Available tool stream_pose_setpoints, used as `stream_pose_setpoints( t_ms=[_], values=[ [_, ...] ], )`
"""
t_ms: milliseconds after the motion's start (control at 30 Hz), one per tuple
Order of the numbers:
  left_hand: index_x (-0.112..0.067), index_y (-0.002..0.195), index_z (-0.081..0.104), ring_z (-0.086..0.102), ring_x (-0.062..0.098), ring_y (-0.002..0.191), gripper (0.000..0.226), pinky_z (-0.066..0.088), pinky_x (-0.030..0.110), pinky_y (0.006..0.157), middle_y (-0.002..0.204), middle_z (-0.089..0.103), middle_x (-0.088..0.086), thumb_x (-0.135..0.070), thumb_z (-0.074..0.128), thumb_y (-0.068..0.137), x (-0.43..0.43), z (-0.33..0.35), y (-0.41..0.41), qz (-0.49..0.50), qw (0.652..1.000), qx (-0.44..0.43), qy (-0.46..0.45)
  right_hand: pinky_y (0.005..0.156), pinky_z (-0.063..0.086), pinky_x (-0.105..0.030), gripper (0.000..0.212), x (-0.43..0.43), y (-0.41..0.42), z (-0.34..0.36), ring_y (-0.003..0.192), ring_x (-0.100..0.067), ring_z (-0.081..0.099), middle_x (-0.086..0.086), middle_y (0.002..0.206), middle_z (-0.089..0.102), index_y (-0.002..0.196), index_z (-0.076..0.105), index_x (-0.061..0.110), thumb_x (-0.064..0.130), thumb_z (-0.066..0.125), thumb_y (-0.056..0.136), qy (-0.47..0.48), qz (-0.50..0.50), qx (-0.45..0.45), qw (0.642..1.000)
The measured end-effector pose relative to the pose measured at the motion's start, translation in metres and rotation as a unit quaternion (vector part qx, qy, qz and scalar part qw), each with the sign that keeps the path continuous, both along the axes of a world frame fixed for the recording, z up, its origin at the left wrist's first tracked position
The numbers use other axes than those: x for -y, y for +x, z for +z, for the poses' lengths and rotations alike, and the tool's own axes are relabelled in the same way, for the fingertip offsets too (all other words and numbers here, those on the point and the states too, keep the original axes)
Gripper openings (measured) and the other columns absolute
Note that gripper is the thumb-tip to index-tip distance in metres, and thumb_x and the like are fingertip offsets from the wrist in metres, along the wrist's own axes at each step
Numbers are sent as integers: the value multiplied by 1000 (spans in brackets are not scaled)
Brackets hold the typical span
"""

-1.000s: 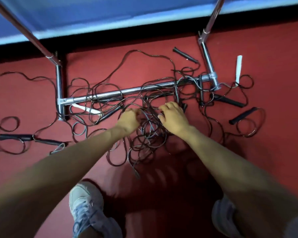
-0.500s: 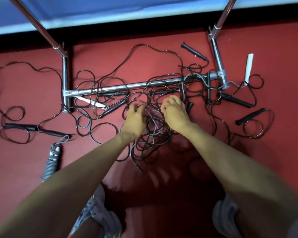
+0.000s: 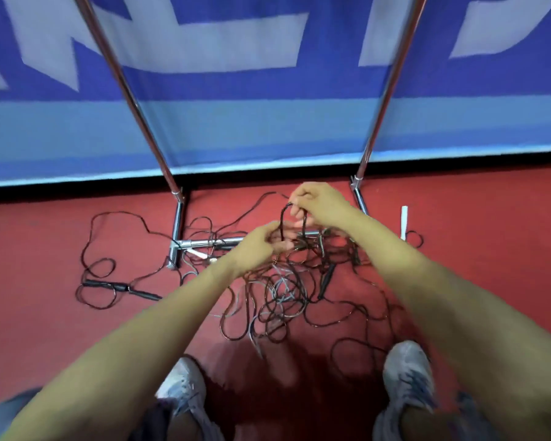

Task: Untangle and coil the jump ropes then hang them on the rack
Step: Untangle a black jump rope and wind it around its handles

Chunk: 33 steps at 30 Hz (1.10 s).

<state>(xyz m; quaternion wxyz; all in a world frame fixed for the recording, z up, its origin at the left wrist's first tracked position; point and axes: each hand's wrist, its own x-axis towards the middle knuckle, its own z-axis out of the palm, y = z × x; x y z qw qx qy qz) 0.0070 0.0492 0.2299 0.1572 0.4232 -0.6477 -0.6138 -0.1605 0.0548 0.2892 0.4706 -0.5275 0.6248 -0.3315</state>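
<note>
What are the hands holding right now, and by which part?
Dark jump rope cord: the right hand pinches a raised loop near its top; the left hand grips strands just below.

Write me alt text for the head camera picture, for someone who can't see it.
The left hand and right hand hold up a dark loop from a tangle of jump ropes on a red floor. Behind them stands a metal rack before a blue banner; two pale shoes show near the bottom edge.
</note>
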Motion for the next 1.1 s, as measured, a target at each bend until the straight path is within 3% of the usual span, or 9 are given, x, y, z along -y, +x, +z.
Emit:
stream_pose_setpoints(
  t_ms=[200, 333, 433, 533, 633, 733, 833, 967, 1100],
  values=[
    [-4, 117, 61, 63, 4, 89, 24, 52, 19, 84, 104, 66, 3, -2, 58, 92, -39, 83, 0, 30, 994, -101, -16, 52, 57, -21, 21, -18, 22, 93, 62, -18, 52, -14, 74, 53, 80, 51, 4, -1, 44, 99, -11, -67, 175, 982],
    [-11, 88, 65, 60, 4, 74, 10, 51, 17, 71, 82, 63, 2, -4, 60, 91, -51, 113, 0, 77, 987, -133, -37, 58, 57, -26, 14, -24, 27, 114, 65, -16, 55, -12, 80, 60, 91, 54, 6, 10, 45, 101, -36, -79, 147, 985],
    [-12, 82, 64, 61, 6, 70, 14, 52, 17, 69, 73, 65, 0, -5, 58, 93, -44, 128, 12, 131, 979, -147, -48, 80, 54, -37, 26, -28, 16, 105, 86, -18, 61, -8, 110, 65, 115, 56, 13, 27, 38, 102, -19, -58, -13, 998],
    [-8, 85, 63, 65, 7, 69, 13, 55, 17, 67, 74, 66, 3, -3, 55, 94, -36, 140, 17, 160, 970, -184, -9, 102, 41, -42, 44, -45, 9, 79, 112, -19, 61, -4, 118, 67, 126, 58, 16, 41, 28, 103, 38, 5, 138, 990],
    [-7, 86, 61, 66, 9, 72, 13, 56, 17, 68, 80, 65, 5, -5, 53, 96, -24, 147, 17, 209, 952, -220, 18, 99, 42, -35, 51, -54, 9, 60, 114, -16, 60, 1, 114, 67, 120, 59, 26, 57, 27, 96, 53, 67, 199, 976],
    [-3, 87, 61, 70, 9, 72, 14, 57, 19, 71, 76, 68, 4, -5, 51, 97, -8, 154, 23, 269, 914, -296, 65, 97, 46, -31, 18, -51, 16, 38, 101, -10, 63, 5, 107, 68, 107, 63, 26, 34, 61, 91, 34, 154, 15, 987],
    [-2, 83, 61, 70, 9, 69, 16, 57, 19, 65, 66, 70, 1, -4, 52, 96, 8, 160, 33, 345, 858, -368, 95, 101, 45, -42, 22, -43, 20, 16, 93, -11, 59, 4, 103, 65, 102, 60, 24, 30, 72, 85, 40, 151, -78, 985],
    [0, 80, 60, 69, 8, 64, 17, 58, 20, 62, 61, 68, 2, -3, 53, 95, 15, 160, 30, 367, 835, -383, 144, 91, 46, -30, 65, -35, 30, 22, 90, -9, 58, 4, 106, 63, 140, 31, 34, 31, 69, 87, 5, 88, -7, 996],
    [2, 80, 61, 69, 13, 68, 16, 59, 25, 74, 67, 67, 7, -2, 55, 94, 10, 161, 19, 348, 829, -395, 190, 81, 51, -27, 36, -29, 43, 33, 84, -8, 61, 6, 85, 62, 126, 50, 35, 28, 62, 93, 22, 117, 67, 991]
  ],
)
